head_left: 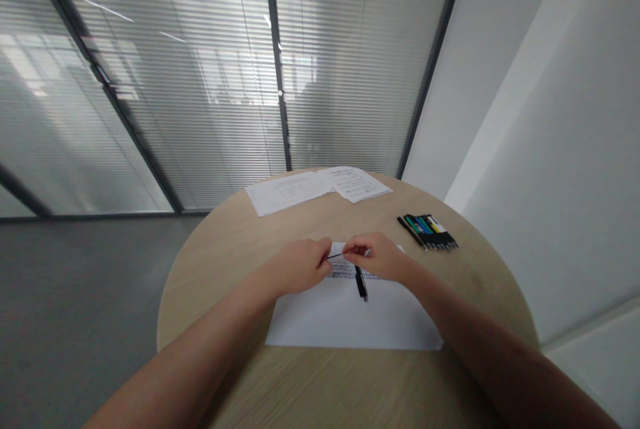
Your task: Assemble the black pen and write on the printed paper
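My left hand (pixel 300 266) and my right hand (pixel 377 256) meet above a white sheet of paper (pixel 350 316) on a round wooden table (pixel 240 236). Both hands pinch the ends of a thin dark rod (pixel 336 256), perhaps a pen refill, stretched between their fingertips. A black pen body (pixel 361 282) lies on the sheet just below my right hand. Printed lines show on the sheet under my hands.
A row of several pens (pixel 427 230) with black, green, blue and yellow parts lies to the right on the table. Two printed sheets (pixel 317 189) rest at the far edge. Glass walls with blinds stand behind, and a white wall is at the right.
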Motion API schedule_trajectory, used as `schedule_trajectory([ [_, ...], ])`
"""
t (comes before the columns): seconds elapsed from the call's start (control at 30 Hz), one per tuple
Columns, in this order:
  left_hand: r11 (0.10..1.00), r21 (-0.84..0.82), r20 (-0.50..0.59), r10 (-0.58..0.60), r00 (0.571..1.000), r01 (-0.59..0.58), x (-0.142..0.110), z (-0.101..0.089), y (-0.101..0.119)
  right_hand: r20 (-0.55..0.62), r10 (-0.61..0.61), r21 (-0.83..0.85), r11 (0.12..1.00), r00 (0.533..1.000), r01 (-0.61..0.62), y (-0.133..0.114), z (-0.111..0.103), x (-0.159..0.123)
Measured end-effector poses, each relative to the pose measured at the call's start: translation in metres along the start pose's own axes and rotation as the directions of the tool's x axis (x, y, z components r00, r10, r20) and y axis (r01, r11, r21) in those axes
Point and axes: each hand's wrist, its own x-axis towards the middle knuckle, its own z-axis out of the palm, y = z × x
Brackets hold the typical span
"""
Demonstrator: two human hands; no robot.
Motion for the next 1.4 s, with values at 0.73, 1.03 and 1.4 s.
schedule_trajectory([
  [0.73, 0.998, -0.017, 0.044, 0.056, 0.997, -0.055, 0.000, 0.006, -0.001, 0.100, -0.011, -0.068, 0.998, 0.995, 0.018, 0.006, 0.012, -0.001],
  [1.03, 0.999, -0.002, 0.014, 0.043, 0.999, -0.043, 0.002, 0.009, -0.005, 0.048, -0.007, -0.076, 0.997, 0.999, 0.011, 0.006, 0.005, 0.000],
  [1.4, 0.999, -0.007, -0.005, 0.041, 0.999, -0.041, 0.002, 0.009, -0.006, 0.030, 0.007, -0.036, 0.999, 1.000, -0.006, 0.006, 0.002, 0.001],
])
